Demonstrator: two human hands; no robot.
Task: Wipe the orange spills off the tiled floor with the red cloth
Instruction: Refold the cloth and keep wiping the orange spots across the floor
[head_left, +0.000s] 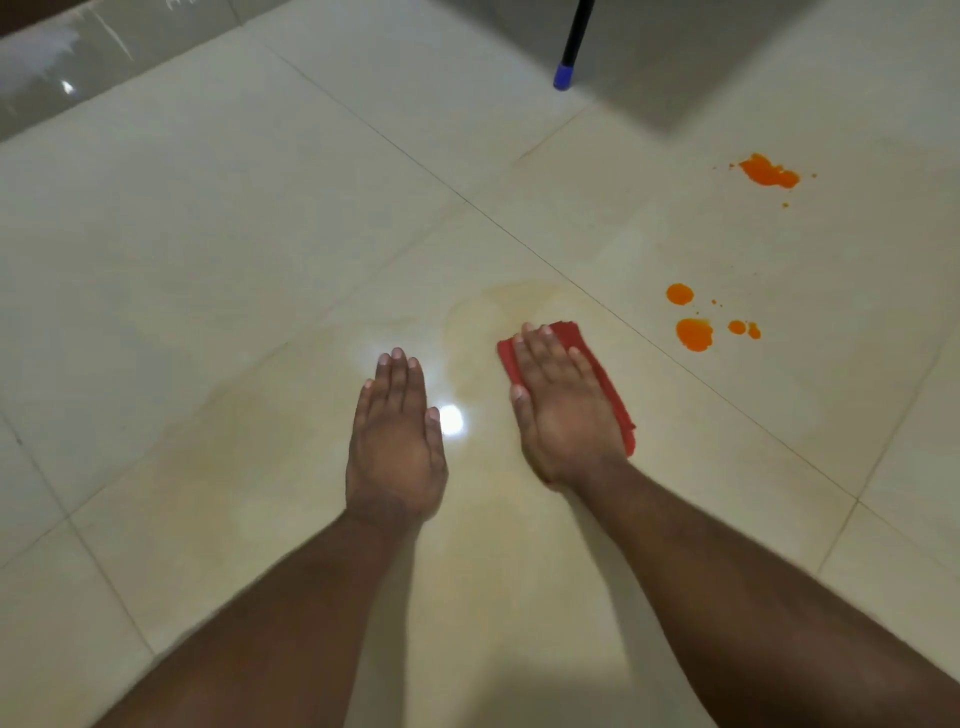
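Observation:
My right hand (558, 410) lies flat, palm down, on the folded red cloth (613, 395), pressing it to the cream tiled floor (208, 234). Only the cloth's far end and right edge show from under the hand. My left hand (397, 436) rests flat on the bare tile just left of it, fingers together, holding nothing. A cluster of orange spills (694, 333) lies to the right of the cloth, past a grout line. A larger orange splash (769, 171) sits farther back right. A faint yellowish smear (483, 317) rings the tile beside the cloth.
A black pole with a blue tip (563, 77) stands on the floor at the back. A darker glossy skirting (62, 83) runs along the far left. A lamp's glare (451, 418) shines on the tile between my hands.

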